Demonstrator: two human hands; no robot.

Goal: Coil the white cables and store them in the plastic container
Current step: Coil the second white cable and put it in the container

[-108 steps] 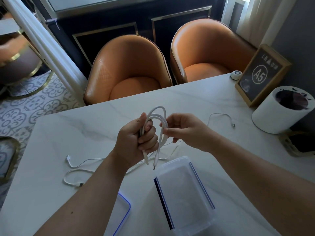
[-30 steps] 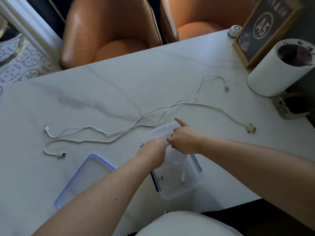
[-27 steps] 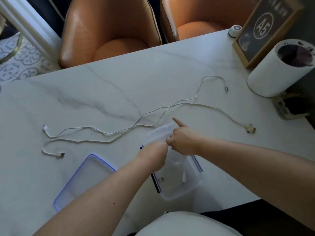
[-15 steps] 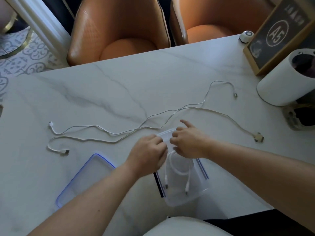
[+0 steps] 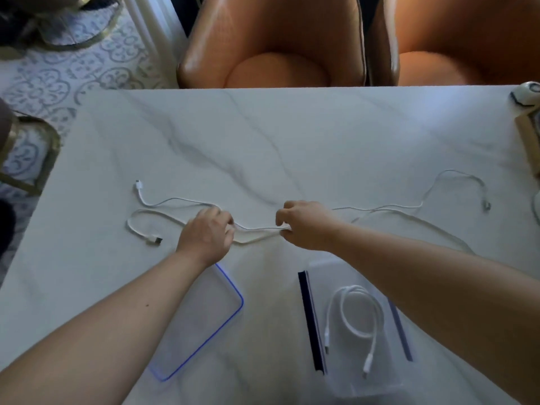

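Two thin white cables (image 5: 257, 230) lie stretched across the marble table (image 5: 263, 147), their plugs at the far left and far right. My left hand (image 5: 206, 235) and my right hand (image 5: 304, 225) both pinch these cables near their middle, a short span of cable between them. A coiled white cable (image 5: 355, 314) lies inside the clear plastic container (image 5: 350, 381) near the table's front edge, below my right forearm.
The container's clear lid with a blue rim (image 5: 204, 323) lies flat left of the container. Two orange chairs (image 5: 271, 45) stand behind the table. A wooden-framed sign (image 5: 529, 135) and a small round white device (image 5: 526, 93) sit at the far right edge.
The coiled cable went into the container and both hands let it go. Both hands then moved up to the loose cables on the table and took hold of them.
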